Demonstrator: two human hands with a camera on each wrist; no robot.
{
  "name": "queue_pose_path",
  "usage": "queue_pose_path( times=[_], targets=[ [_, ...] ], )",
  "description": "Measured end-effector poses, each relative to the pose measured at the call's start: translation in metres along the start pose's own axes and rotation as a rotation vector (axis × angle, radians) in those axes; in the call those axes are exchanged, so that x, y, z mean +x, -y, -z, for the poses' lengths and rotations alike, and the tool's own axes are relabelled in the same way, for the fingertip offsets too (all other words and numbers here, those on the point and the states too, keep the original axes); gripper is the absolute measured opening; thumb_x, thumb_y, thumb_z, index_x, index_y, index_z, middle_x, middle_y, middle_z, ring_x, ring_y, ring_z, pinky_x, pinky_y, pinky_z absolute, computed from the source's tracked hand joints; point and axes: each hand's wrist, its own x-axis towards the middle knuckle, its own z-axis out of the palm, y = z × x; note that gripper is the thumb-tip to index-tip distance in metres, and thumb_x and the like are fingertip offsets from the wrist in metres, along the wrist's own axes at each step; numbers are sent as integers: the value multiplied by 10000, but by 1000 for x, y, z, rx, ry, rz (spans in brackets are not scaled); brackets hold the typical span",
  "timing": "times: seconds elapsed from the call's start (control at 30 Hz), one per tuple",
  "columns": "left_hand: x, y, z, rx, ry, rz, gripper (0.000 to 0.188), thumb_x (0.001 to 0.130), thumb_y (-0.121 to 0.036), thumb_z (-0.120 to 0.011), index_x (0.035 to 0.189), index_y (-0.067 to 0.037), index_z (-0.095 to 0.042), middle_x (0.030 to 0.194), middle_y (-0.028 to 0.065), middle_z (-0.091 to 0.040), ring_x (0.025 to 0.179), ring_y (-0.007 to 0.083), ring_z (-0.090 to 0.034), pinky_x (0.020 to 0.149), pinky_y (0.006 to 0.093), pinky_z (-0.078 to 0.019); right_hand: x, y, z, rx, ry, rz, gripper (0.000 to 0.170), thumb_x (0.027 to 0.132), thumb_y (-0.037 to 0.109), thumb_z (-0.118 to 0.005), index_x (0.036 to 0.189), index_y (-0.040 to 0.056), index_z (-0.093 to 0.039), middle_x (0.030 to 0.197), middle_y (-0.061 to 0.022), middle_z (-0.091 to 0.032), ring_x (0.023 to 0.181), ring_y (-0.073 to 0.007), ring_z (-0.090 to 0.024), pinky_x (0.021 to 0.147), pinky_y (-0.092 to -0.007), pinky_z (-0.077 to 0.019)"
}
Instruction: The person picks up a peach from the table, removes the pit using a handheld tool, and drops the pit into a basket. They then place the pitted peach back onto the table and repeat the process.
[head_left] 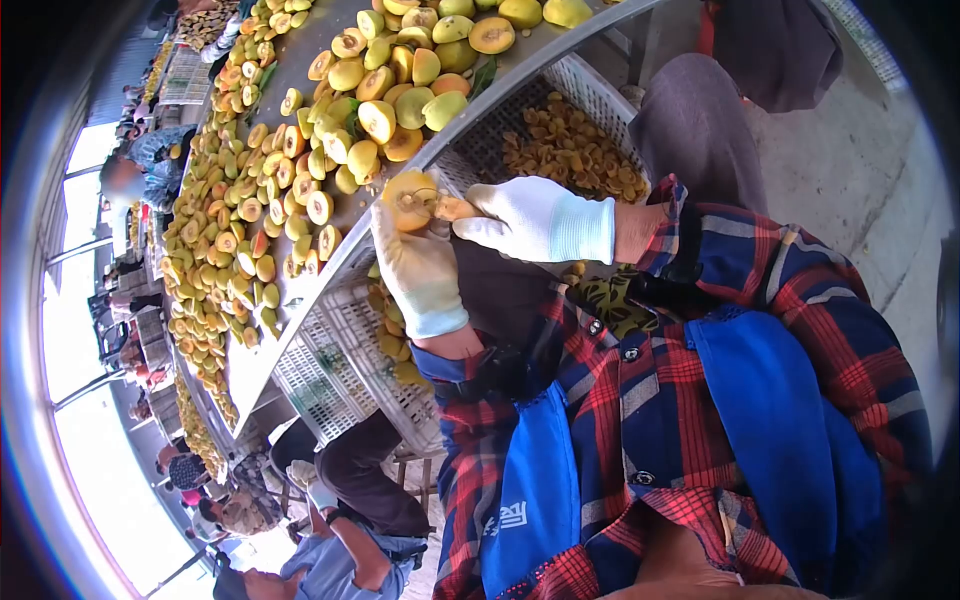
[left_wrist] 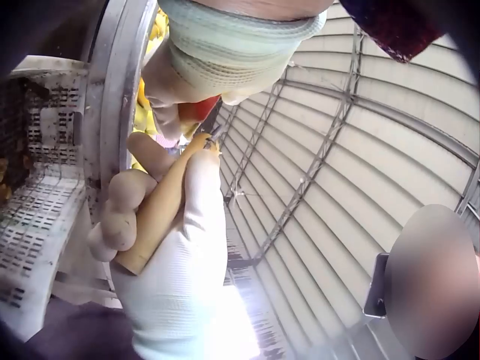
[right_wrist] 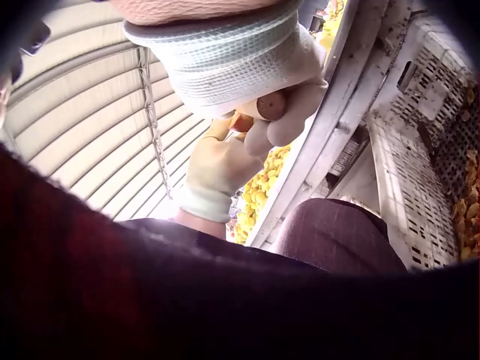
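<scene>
I have the left hand (head_left: 420, 275) gripping a halved fruit (head_left: 403, 192) beside the table (head_left: 303, 55), the right hand (head_left: 515, 218) curled round a wooden-handled tool (left_wrist: 161, 206) against it. Below, a white crate (head_left: 598, 85) holds orange-brown scraps (head_left: 570, 148).

Two gloved grips, one left grip (head_left: 418, 270) and one right grip (head_left: 530, 222); one wooden-handled tool (left_wrist: 159, 216); one held fruit half (head_left: 405, 195); one near worktop (head_left: 305, 50); at least two white crates (head_left: 598, 88); loose fruit pieces (head_left: 376, 120) in dozens, past exact counting; several other people (head_left: 345, 555), the farthest too small to count
</scene>
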Motion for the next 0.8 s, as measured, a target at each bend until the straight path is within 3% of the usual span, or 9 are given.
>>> queue_pose_path(
  times=[0.07,0.17,0.23,0.33,0.5,0.57,0.6,0.67,0.8],
  targets=[
    [-5,0,-6,-83,-1,24,496,980,-386,-527,1267,16,-489,1162,217,-602,1074,307,-604,894,412,-529,-1,3,0,-31,-29,34,452,960,445,-505,991,10,-622,738,-203,-656,775,-402,-657,710,-471,-505],
    [-5,2,-3,-160,-27,46,514,964,-397,-544,1252,25,-492,1154,234,-598,1073,304,-601,905,410,-526,-3,16,7,91,109,-128,454,963,444,-507,976,5,-621,704,-178,-655,676,-336,-672,644,-430,-520],
    [-5,4,-3,-155,-51,42,517,959,-401,-548,1241,29,-495,1157,239,-595,1071,304,-599,916,407,-522,-5,23,8,313,223,-304,451,970,437,-502,958,1,-616,659,-135,-642,569,-249,-658,561,-370,-518],
    [-9,7,-17,-175,-163,-43,480,968,-383,-524,1216,27,-502,1153,234,-592,1077,310,-595,935,398,-514,-8,24,-1,384,221,-319,441,978,425,-493,944,0,-606,628,-98,-625,506,-187,-630,506,-321,-505],
    [-12,15,-22,-119,-167,-153,481,974,-396,-487,1199,29,-517,1157,240,-591,1065,308,-610,988,396,-502,-9,28,-1,375,221,-340,461,986,424,-465,954,-20,-584,623,-101,-618,515,-202,-635,509,-314,-509],
    [-13,19,-25,-57,-173,-185,478,978,-402,-483,1198,21,-515,1156,235,-590,1070,297,-607,989,391,-499,-8,28,-3,425,252,-349,429,1005,412,-442,1218,55,-549,661,-110,-621,491,-164,-608,455,-284,-504],
    [-13,21,-27,4,-178,-217,475,982,-408,-478,1197,14,-513,1155,230,-589,1074,286,-603,990,386,-496,-9,31,-1,425,250,-349,429,1005,412,-442,1218,55,-549,661,-110,-621,491,-164,-608,455,-284,-504],
    [-13,30,-25,56,-145,-273,450,983,-405,-492,1214,-19,-488,1154,191,-578,1092,280,-589,983,387,-493,-13,36,4,641,301,-494,484,1017,407,-397,935,-33,-580,619,-108,-612,472,-171,-599,428,-283,-480],
    [-17,37,-31,166,-177,-408,450,971,-451,-531,1200,-67,-475,1174,135,-561,1087,278,-585,957,405,-503,-11,30,11,831,440,-526,496,1025,410,-364,904,-16,-587,611,-96,-599,432,-145,-552,381,-271,-450]
  ],
)
